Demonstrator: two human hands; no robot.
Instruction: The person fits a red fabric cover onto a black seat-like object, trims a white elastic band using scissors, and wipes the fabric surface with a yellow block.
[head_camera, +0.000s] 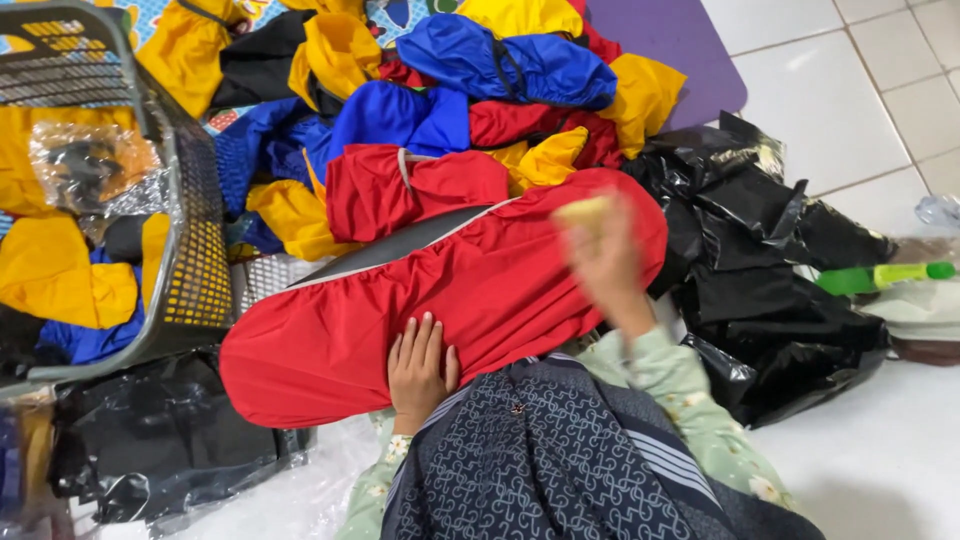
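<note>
My left hand (418, 368) lies flat on the big red fabric cover (440, 300), fingers straight and close together, pinning its near edge against my lap. My right hand (603, 258) is raised over the cover's far rounded end, blurred; it seems to pinch something small and pale yellow (583, 211), though I cannot tell how tightly the fingers curl. A grey band (400, 245) runs along the cover's upper edge. Beyond that edge, a heap of red, blue and yellow covers (440, 110) crowds right up to it. Left of the cover stands a grey plastic basket (190, 250), its wall near the cover's corner. Right of the cover, crumpled black plastic bags (760, 290) touch its rim; white floor tiles (880, 440) open past them.
</note>
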